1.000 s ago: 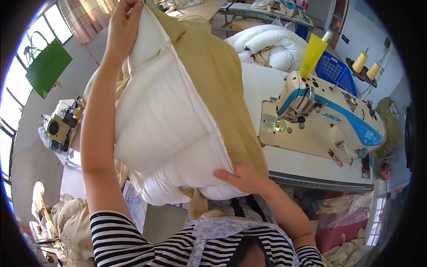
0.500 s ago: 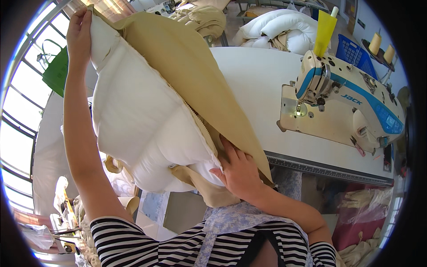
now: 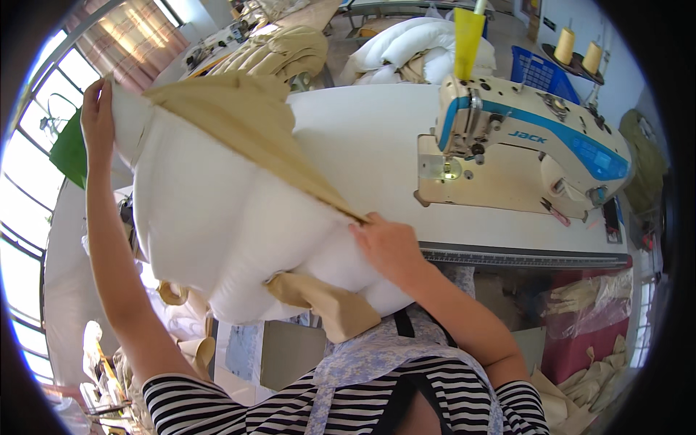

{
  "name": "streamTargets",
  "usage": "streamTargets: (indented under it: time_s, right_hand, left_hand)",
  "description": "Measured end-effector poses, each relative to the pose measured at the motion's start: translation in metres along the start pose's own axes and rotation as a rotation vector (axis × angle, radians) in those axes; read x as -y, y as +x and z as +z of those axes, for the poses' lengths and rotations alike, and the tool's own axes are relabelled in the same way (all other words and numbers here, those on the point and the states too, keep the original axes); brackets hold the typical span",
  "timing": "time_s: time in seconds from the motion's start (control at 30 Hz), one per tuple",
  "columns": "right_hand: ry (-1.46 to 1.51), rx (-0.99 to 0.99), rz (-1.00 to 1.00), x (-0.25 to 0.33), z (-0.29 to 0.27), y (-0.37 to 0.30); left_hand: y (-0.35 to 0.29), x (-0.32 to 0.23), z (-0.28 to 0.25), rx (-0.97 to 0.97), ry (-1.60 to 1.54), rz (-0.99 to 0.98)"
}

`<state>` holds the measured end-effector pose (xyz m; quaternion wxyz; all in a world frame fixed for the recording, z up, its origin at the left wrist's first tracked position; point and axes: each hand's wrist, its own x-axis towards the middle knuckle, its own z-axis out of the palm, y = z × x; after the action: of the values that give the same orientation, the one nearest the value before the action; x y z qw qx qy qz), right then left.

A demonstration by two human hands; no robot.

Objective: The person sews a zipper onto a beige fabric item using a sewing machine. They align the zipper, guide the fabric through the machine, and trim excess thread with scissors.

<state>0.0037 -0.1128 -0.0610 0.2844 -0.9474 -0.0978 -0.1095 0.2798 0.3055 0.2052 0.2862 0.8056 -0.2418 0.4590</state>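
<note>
A padded garment piece with puffy white lining [image 3: 217,196] and a tan outer layer [image 3: 232,116] is stretched between my hands. My left hand [image 3: 98,119], raised at the far left, is closed on its upper corner. At the middle, my right hand [image 3: 384,246] pinches the seam edge where tan fabric meets white. The tan layer lies folded over toward the table side, and the white side faces me. A loose tan flap [image 3: 326,301] hangs at the lower edge of the lining, near my apron.
On the white table [image 3: 362,145] to the right stands a sewing machine [image 3: 529,138], with thread snips [image 3: 555,210] beside it. A blue basket [image 3: 540,76] and thread cones [image 3: 576,51] are behind. White and tan padded bundles [image 3: 428,51] lie at the back.
My left hand has come down and left with the corner. My right hand has come out from under the tan layer and now pinches the seam edge; the tan layer has folded lower.
</note>
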Motion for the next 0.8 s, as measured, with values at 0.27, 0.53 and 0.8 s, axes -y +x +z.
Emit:
streamTargets:
  time_s: [0.27, 0.53, 0.8]
  right_hand:
    - [1.465, 0.613, 0.024, -0.03, -0.06, -0.091]
    - [0.421, 0.461, 0.683, -0.132, 0.046, -0.216]
    - [0.262, -0.511, 0.179, -0.093, -0.027, -0.057]
  left_hand:
    - [0.093, -0.122, 0.056, -0.076, -0.014, 0.245]
    - [-0.166, -0.216, 0.312, 0.738, -0.689, -0.183]
    - [-0.136, -0.219, 0.276, 0.514, -0.848, -0.209]
